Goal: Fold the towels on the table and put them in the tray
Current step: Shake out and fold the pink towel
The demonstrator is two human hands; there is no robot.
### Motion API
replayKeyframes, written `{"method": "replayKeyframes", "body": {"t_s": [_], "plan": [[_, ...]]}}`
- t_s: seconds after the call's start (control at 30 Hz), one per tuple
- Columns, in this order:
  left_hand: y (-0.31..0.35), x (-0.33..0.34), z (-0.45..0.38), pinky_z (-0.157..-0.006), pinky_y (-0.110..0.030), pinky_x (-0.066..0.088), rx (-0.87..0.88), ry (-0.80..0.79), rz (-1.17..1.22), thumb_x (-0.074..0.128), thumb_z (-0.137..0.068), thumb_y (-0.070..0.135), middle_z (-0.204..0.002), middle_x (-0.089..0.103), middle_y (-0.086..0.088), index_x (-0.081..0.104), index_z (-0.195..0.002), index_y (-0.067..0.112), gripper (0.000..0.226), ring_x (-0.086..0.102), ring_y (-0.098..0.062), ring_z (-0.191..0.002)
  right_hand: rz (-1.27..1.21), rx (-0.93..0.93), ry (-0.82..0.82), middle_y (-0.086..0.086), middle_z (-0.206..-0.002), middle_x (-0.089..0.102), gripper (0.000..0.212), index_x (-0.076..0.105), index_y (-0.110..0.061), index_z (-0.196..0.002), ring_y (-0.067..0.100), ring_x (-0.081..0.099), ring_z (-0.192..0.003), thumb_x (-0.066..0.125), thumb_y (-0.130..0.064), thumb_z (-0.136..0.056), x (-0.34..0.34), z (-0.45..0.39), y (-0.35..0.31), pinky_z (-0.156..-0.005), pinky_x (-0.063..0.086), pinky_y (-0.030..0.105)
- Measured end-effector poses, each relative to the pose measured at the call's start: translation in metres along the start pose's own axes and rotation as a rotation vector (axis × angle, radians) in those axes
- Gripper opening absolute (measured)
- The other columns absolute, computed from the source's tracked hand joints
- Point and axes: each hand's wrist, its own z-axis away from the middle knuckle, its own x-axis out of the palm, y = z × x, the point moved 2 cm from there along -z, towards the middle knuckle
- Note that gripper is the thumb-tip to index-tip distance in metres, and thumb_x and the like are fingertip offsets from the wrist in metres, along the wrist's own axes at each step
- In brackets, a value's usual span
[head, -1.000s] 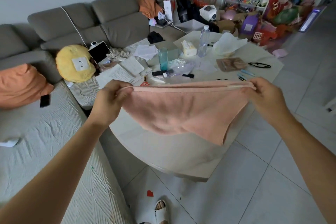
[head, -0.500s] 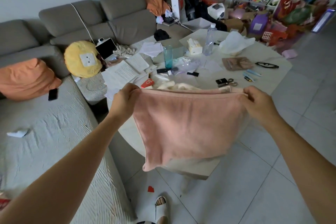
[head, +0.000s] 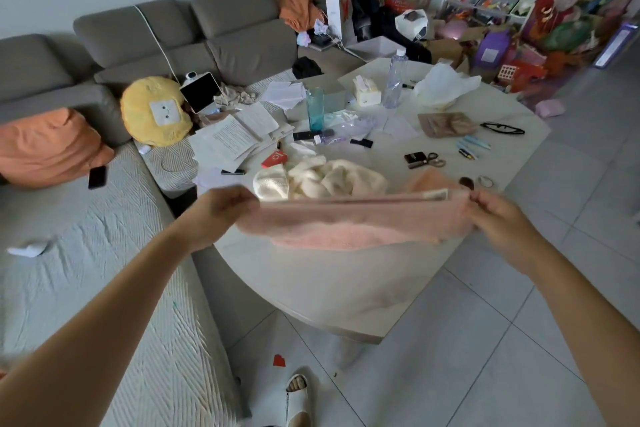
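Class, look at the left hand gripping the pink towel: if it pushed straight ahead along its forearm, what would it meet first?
Probably the cream towel heaped on the table, just beyond the left hand; depth is hard to judge.

My arms (head: 104,315) are bare, with no sleeves. At 6 o'clock, my foot wears a white slipper (head: 297,399) with open toes.

A pale table (head: 346,288) is carrying a cream towel heap (head: 322,180); behind the heap are sitting a teal tumbler (head: 316,107), papers (head: 235,139), and possibly scissors (head: 433,159) right of it.
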Motion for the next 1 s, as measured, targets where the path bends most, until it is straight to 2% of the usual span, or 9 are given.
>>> {"method": "replayKeyframes", "body": {"t_s": [0.1,0.2,0.33,0.5,0.7,0.77,0.83,0.93,1.0], "plan": [[-0.028,0.027,0.022,-0.075,-0.026,0.046,-0.182,-0.295,-0.162,0.06,-0.099,0.022,-0.089,0.07,0.011,0.068,-0.09,0.036,0.019,0.064,-0.011,-0.087,0.082,0.176,-0.165,0.0,-0.09,0.075,0.018,0.074,-0.017,-0.102,0.012,0.066,-0.083,0.057,-0.014,-0.098,0.006,0.018,0.05,-0.079,0.051,0.032],[-0.047,0.053,0.036,-0.072,-0.023,0.045,-0.268,-0.369,-0.161,0.06,-0.099,0.03,-0.092,0.069,0.01,0.068,-0.092,0.034,0.012,0.063,-0.009,-0.088,0.117,0.274,-0.221,0.008,-0.086,0.07,0.013,0.071,-0.01,-0.095,0.014,0.062,-0.078,0.058,-0.012,-0.098,0.02,0.035,0.085,-0.076,0.049,0.034],[-0.069,0.079,0.036,-0.069,-0.025,0.046,-0.317,-0.319,-0.101,0.065,-0.095,0.031,-0.083,0.071,0.009,0.071,-0.088,0.032,0.009,0.064,-0.008,-0.08,0.119,0.34,-0.197,0.006,-0.08,0.068,0.012,0.071,-0.008,-0.093,0.013,0.062,-0.072,0.06,-0.01,-0.096,0.036,0.045,0.116,-0.07,0.052,0.033],[-0.103,0.109,0.016,-0.071,-0.024,0.047,-0.339,-0.292,-0.132,0.062,-0.097,0.03,-0.088,0.072,0.01,0.067,-0.088,0.034,0.011,0.066,-0.008,-0.086,0.153,0.386,-0.126,0.0,-0.088,0.075,0.018,0.074,-0.024,-0.093,0.015,0.069,-0.082,0.061,-0.012,-0.093,0.053,0.034,0.137,-0.076,0.057,0.036],[-0.149,0.148,-0.023,-0.063,-0.02,0.046,-0.406,-0.11,-0.134,0.064,-0.097,0.028,-0.079,0.071,0.011,0.068,-0.083,0.032,0.015,0.067,-0.01,-0.076,0.333,0.428,0.03,-0.013,-0.088,0.064,0.014,0.067,-0.023,-0.102,0.004,0.059,-0.082,0.056,-0.023,-0.093,0.089,-0.009,0.171,-0.062,0.043,0.024],[-0.161,0.165,-0.036,-0.066,-0.026,0.05,-0.425,-0.106,-0.216,0.06,-0.098,0.026,-0.084,0.07,0.002,0.073,-0.088,0.018,0.018,0.066,-0.018,-0.079,0.386,0.473,0.074,-0.009,-0.085,0.063,0.017,0.067,-0.02,-0.103,0.008,0.057,-0.078,0.054,-0.021,-0.092,0.102,-0.023,0.183,-0.059,0.043,0.026],[-0.168,0.18,-0.042,-0.078,-0.039,0.053,-0.443,-0.132,-0.349,0.055,-0.099,0.026,-0.098,0.065,-0.009,0.074,-0.097,0.011,0.024,0.062,-0.028,-0.089,0.436,0.526,0.15,0.005,-0.092,0.063,0.019,0.068,-0.012,-0.1,0.021,0.06,-0.079,0.053,-0.018,-0.09,0.115,-0.029,0.193,-0.06,0.044,0.029],[-0.17,0.189,-0.04,-0.081,-0.039,0.044,-0.482,-0.075,-0.398,0.05,-0.098,0.032,-0.11,0.054,-0.008,0.066,-0.106,0.019,0.022,0.049,-0.026,-0.099,0.436,0.631,0.293,0.016,-0.112,0.052,0.025,0.058,-0.006,-0.107,0.035,0.057,-0.091,0.057,-0.024,-0.091,0.13,-0.019,0.203,-0.069,0.042,0.034],[-0.172,0.191,-0.031,-0.087,-0.043,0.044,-0.487,-0.14,-0.448,0.047,-0.097,0.042,-0.119,0.05,-0.004,0.064,-0.112,0.026,0.028,0.048,-0.03,-0.11,0.38,0.705,0.291,0.009,-0.104,0.053,0.034,0.049,-0.01,-0.111,0.026,0.055,-0.08,0.055,-0.038,-0.092,0.133,-0.007,0.206,-0.064,0.041,0.034]]}}
